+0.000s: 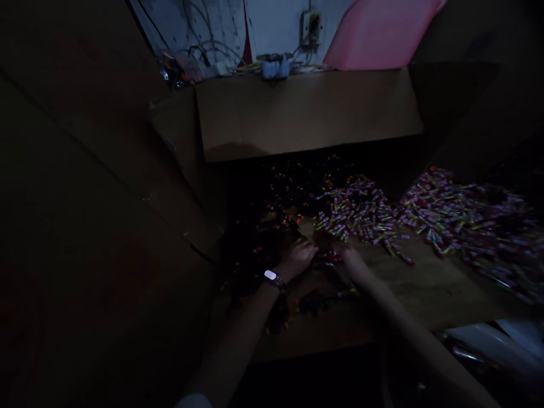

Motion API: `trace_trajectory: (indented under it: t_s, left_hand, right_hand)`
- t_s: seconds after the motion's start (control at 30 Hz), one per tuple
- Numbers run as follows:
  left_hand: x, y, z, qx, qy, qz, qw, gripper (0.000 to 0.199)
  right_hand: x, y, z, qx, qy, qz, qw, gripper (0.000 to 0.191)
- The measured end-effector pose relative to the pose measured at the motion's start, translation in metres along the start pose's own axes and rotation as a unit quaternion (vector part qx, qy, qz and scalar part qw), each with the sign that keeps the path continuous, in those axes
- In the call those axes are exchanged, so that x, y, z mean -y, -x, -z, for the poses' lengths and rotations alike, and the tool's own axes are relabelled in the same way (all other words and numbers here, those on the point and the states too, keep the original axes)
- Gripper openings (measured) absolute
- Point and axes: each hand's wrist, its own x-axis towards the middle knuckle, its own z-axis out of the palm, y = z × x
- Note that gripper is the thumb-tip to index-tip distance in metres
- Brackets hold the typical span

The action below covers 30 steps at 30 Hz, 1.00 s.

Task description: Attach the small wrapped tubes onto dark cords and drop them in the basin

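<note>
Two hands of mine reach down into a very dark scene, close together near the middle of the bench (425, 289). My left hand (297, 258), with a watch (272, 276) lit on its wrist, lies palm down with the fingers curled, and my right hand (352, 262) is just beside it on the right; the small pieces between them (327, 256) look reddish, but it is too dim for me to tell whether either hand is closed on any of them. Just beyond my fingertips begins a heap of small wrapped sweets (357, 212), pink, white and yellow, which spreads to the right into a second, wider heap (463, 221). Loose bits (289, 187) are scattered on the dark far part of the bench. At the far side stands a cardboard wall (306, 113), with a pink sheet (378, 34) and cables (204, 39) on the wall above it
</note>
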Motion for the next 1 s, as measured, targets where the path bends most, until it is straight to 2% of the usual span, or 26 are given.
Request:
trace_trajectory:
  t_s: [0.17, 0.23, 0.3, 0.37, 0.47, 0.57, 0.8, 1.0]
  left_hand:
    - [0.03, -0.014, 0.021, -0.002, -0.029, 0.066, 0.997, 0.023]
    - [0.044, -0.02, 0.029, 0.008, -0.043, 0.062, 0.997, 0.026]
    - [0.054, -0.025, 0.035, 0.025, -0.048, 0.038, 0.998, 0.035]
    - [0.058, -0.028, 0.039, 0.039, -0.052, 0.012, 0.998, 0.031]
    - [0.053, -0.028, 0.04, 0.052, -0.054, -0.017, 0.997, 0.017]
    - [0.041, -0.025, 0.035, 0.066, -0.046, -0.037, 0.996, 0.019]
    - [0.021, -0.014, 0.021, 0.073, -0.022, -0.042, 0.996, 0.023]
    - [0.021, -0.013, 0.017, 0.08, -0.003, -0.03, 0.996, 0.024]
  right_hand:
    - [0.006, 0.001, 0.019, 0.045, -0.027, -0.001, 0.999, 0.008]
    - [0.007, 0.002, 0.023, 0.035, -0.038, -0.021, 0.998, 0.015]
    - [0.007, 0.002, 0.024, 0.015, -0.054, -0.039, 0.998, 0.029]
    - [0.007, 0.002, 0.022, 0.001, -0.073, -0.053, 0.996, 0.038]
    - [0.006, 0.0, 0.019, 0.003, -0.099, -0.067, 0.993, 0.031]
    - [0.001, -0.003, 0.016, 0.004, -0.114, -0.076, 0.991, 0.026]
    - [-0.01, -0.012, 0.012, -0.042, -0.108, -0.08, 0.99, 0.045]
    - [-0.01, -0.014, 0.014, -0.038, -0.076, -0.061, 0.995, 0.029]
